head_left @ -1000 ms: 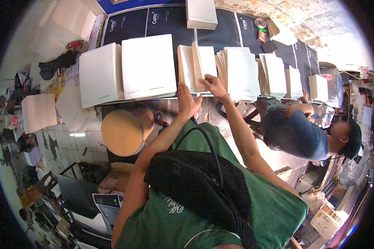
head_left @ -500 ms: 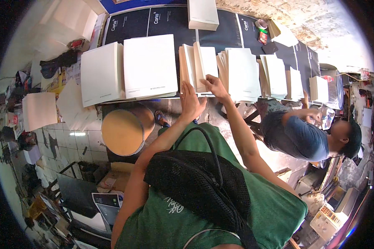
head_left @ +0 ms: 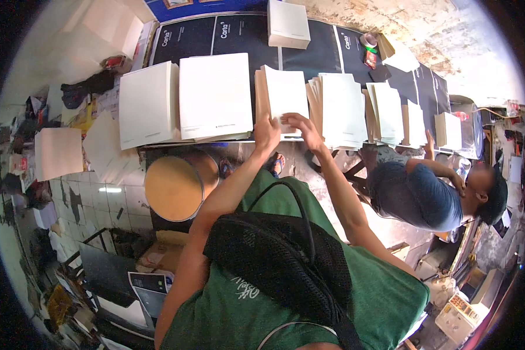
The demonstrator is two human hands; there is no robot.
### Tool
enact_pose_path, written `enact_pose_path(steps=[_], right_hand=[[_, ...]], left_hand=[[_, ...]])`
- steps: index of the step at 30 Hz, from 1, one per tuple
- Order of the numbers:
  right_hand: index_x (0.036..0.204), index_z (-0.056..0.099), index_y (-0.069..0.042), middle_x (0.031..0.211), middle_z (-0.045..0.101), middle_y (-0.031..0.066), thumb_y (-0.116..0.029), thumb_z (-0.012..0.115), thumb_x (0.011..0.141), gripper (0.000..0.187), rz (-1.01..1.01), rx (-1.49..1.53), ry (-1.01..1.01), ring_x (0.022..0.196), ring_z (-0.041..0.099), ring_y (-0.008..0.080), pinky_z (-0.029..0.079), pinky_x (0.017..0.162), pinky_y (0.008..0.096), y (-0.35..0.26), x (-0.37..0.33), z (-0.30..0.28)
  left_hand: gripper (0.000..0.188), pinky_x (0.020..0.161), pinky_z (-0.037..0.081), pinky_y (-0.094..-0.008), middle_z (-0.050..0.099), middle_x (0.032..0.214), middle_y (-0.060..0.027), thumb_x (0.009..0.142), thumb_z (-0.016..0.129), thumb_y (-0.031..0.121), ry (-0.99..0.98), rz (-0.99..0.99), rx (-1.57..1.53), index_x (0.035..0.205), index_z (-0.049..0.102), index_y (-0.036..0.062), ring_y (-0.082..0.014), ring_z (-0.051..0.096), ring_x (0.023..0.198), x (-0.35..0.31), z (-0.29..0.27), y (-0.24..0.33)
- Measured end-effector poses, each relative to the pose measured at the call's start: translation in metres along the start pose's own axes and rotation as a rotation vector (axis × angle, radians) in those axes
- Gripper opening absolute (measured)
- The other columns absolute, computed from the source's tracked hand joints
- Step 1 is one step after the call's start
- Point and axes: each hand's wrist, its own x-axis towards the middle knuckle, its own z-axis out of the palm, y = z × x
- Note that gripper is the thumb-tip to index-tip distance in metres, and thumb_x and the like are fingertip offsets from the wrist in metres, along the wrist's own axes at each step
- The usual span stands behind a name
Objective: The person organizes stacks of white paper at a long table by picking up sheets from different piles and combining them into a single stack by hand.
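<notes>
A stack of white paper sheets (head_left: pixel 287 90) lies on the table before me, with its cream-coloured page edges fanned along the left side. My left hand (head_left: pixel 267 135) is at the near left corner of this stack, its fingers closed against the edge. Over the near edge, my right hand (head_left: pixel 305 131) has its fingers curved and apart, resting on or just above the top sheet. A larger white stack (head_left: pixel 214 93) lies just left of my hands. On the right is a fanned stack (head_left: pixel 343 108).
The long table has a dark covering (head_left: pixel 239 38). More paper stacks line its near edge, including a far-left one (head_left: pixel 147 105); another stack (head_left: pixel 288 24) sits at the back. A round drum (head_left: pixel 174 188) stands below the table. A co-worker (head_left: pixel 417 189) is at the right.
The raised section of sheets in the middle stack now lies flat. My right hand has let go of it and moved slightly; my left hand has come down to the stack's near corner.
</notes>
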Motion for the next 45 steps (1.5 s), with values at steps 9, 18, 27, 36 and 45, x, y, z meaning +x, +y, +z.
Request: enact_pose_path(steps=[9, 18, 27, 36, 45], right_hand=[[0.119, 0.068, -0.003, 0.089, 0.073, 0.0163, 0.001, 0.065, 0.087, 0.033, -0.271, -0.666, 0.524, 0.078, 0.071, 0.0262, 0.056, 0.069, 0.0367, -0.069, -0.045, -0.006], [0.14, 0.058, -0.013, 0.147, 0.052, 0.0166, 0.008, 0.066, 0.065, 0.079, -0.609, -0.709, 0.327, 0.133, 0.053, 0.0336, 0.042, 0.113, 0.0435, -0.217, -0.015, 0.061], [0.147, 0.047, -0.013, 0.137, 0.059, 0.0184, 0.001, 0.066, 0.074, 0.077, -0.69, -0.838, -0.063, 0.122, 0.062, 0.0325, 0.056, 0.098, 0.0429, -0.168, -0.006, 0.119], [0.138, 0.058, -0.014, 0.131, 0.064, 0.0163, 0.013, 0.064, 0.066, 0.077, -0.906, -0.713, 0.22, 0.115, 0.065, 0.0334, 0.058, 0.093, 0.0392, -0.311, 0.017, 0.117], [0.142, 0.049, -0.013, 0.116, 0.063, 0.013, -0.016, 0.057, 0.087, 0.055, -0.93, -0.943, -0.179, 0.092, 0.07, 0.0279, 0.058, 0.07, 0.044, -0.212, 0.075, 0.282]], left_hand=[[0.049, 0.097, 0.055, -0.0406, 0.064, 0.127, -0.0229, 0.103, 0.054, 0.023, -0.331, 0.316, -0.319, 0.144, 0.045, -0.0023, -0.0298, 0.066, 0.11, -0.039, -0.102, 0.106], [0.06, 0.119, 0.024, -0.059, 0.055, 0.141, -0.0131, 0.076, 0.076, 0.027, -0.198, 0.862, 0.967, 0.132, 0.06, 0.0088, -0.0271, 0.043, 0.14, -0.027, -0.262, -0.004], [0.033, 0.096, 0.053, -0.0403, 0.071, 0.107, -0.0101, 0.076, 0.077, 0.025, -0.149, 0.947, 0.58, 0.102, 0.07, 0.0054, -0.0264, 0.067, 0.105, -0.037, -0.274, 0.059], [0.071, 0.124, 0.009, -0.0539, 0.054, 0.146, -0.0121, 0.078, 0.079, 0.034, 0.153, 0.483, 1.209, 0.14, 0.056, 0.009, -0.0303, 0.041, 0.143, -0.041, -0.408, -0.061], [0.032, 0.1, 0.051, -0.0406, 0.072, 0.112, -0.0087, 0.074, 0.079, 0.02, 0.292, 0.577, 0.776, 0.104, 0.075, 0.0092, -0.0242, 0.066, 0.111, -0.054, -0.411, -0.01]])
